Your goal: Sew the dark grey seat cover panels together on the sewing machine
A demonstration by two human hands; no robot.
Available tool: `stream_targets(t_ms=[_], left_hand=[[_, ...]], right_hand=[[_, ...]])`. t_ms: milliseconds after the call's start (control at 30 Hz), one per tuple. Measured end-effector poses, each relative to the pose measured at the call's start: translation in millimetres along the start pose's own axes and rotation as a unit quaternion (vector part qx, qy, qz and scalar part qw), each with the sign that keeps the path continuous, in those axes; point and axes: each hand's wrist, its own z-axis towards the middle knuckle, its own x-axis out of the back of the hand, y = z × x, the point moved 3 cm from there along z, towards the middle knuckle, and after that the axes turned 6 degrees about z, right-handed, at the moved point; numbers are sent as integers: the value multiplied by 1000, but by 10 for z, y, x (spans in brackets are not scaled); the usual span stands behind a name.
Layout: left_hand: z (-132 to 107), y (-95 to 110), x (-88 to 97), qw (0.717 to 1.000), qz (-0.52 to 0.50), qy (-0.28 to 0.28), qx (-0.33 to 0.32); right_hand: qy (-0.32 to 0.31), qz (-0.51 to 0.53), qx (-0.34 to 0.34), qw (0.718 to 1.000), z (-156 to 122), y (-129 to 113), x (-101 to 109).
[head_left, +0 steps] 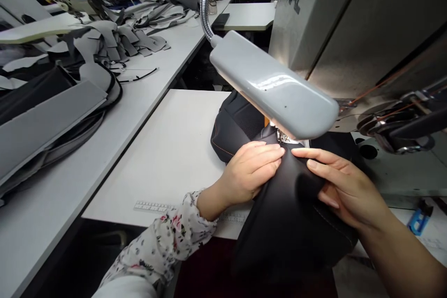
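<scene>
A black leather-like cover (289, 214) with orange stitching lies under the sewing machine's metal presser foot (284, 137) and hangs over the table's front edge. My left hand (253, 167) is closed on a fold of it just left of the foot, its fingers pressed together and its thumb hidden. On the right, my right hand (340, 181) rests on the same cover with fingers stretched and spread, the index fingertip close to the foot. A mesh-textured part (249, 121) of the piece lies beyond my left hand. The needle is hidden behind the lamp.
A grey lamp (275, 86) on a flexible neck hangs over the work, beside the machine body (314, 23). A ruler strip (153, 206) lies along the white table (167, 149). Blue thread snips (420, 218) lie at right. Cut pieces (115, 39) cover the left bench.
</scene>
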Motion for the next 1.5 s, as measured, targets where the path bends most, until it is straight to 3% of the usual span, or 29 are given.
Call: stream_targets(t_ms=[100, 200, 367, 533, 833, 1133, 1500], left_hand=[[44, 17, 5, 1000, 4, -18, 0], [86, 17, 2, 999, 5, -36, 1], [104, -19, 0, 1000, -26, -14, -7], [79, -60, -12, 999, -49, -18, -12], [65, -102, 1, 997, -65, -28, -20], [64, -170, 12, 992, -125, -18, -1], [64, -214, -1, 986, -141, -76, 47]], right_hand=[[44, -11, 7, 999, 39, 23, 92], [53, -116, 36, 991, 143, -18, 254], [43, -302, 185, 934, 300, -152, 391], [57, -380, 216, 898, 281, -156, 317], [69, -384, 190, 901, 216, -181, 228], [86, -362, 223, 901, 254, -184, 199], [91, -362, 284, 883, 389, -183, 268]])
